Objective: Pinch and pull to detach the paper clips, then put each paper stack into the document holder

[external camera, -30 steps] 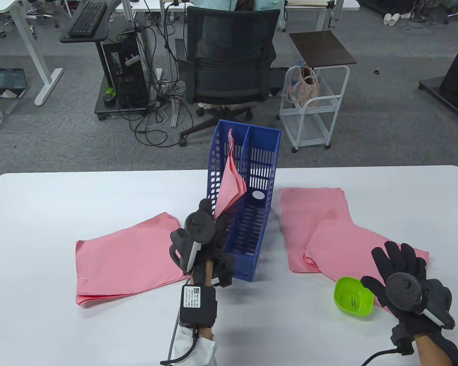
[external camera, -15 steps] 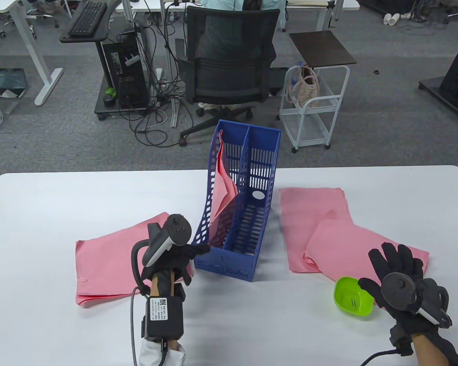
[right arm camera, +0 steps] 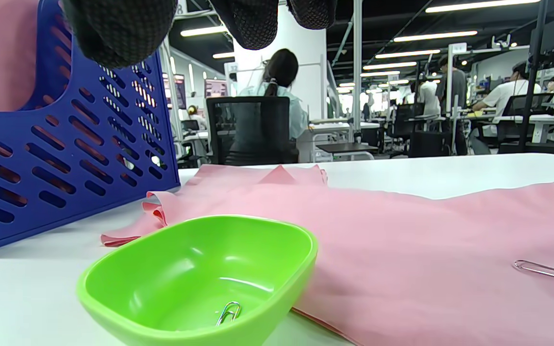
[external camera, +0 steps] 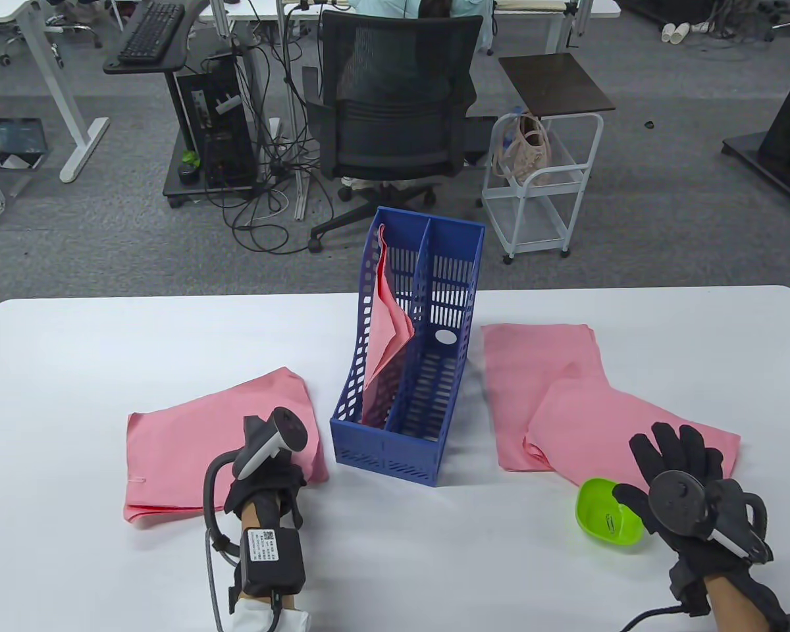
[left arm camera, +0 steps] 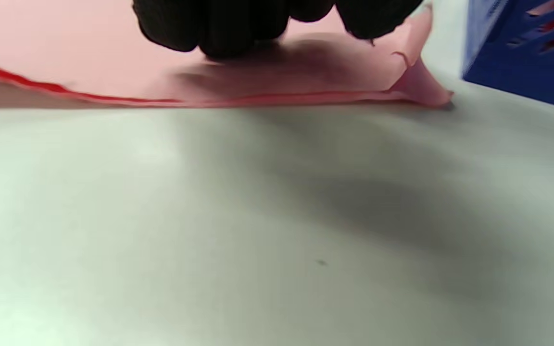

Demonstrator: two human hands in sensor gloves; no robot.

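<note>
The blue document holder (external camera: 405, 368) stands mid-table with one pink paper stack (external camera: 385, 336) leaning in its left compartment. To its left lies a flat pink stack (external camera: 204, 441) with a paper clip (external camera: 137, 480) at its near left edge. My left hand (external camera: 273, 471) rests its fingertips (left arm camera: 229, 29) on that stack's near right corner. Two overlapping pink stacks (external camera: 553, 382) lie to the right. One of them carries a paper clip (right arm camera: 541, 270). My right hand (external camera: 671, 461) hovers over them with spread fingers and holds nothing.
A green bowl (external camera: 609, 510) with one paper clip (right arm camera: 229, 312) in it sits just left of my right hand. Beyond the white table (external camera: 105, 342) are an office chair (external camera: 395, 112) with a person seated, and a small white cart (external camera: 543, 184).
My left hand has drawn back from the holder and come down on the left stack. The stack in the holder has settled against its left wall. My right hand drifted slightly nearer.
</note>
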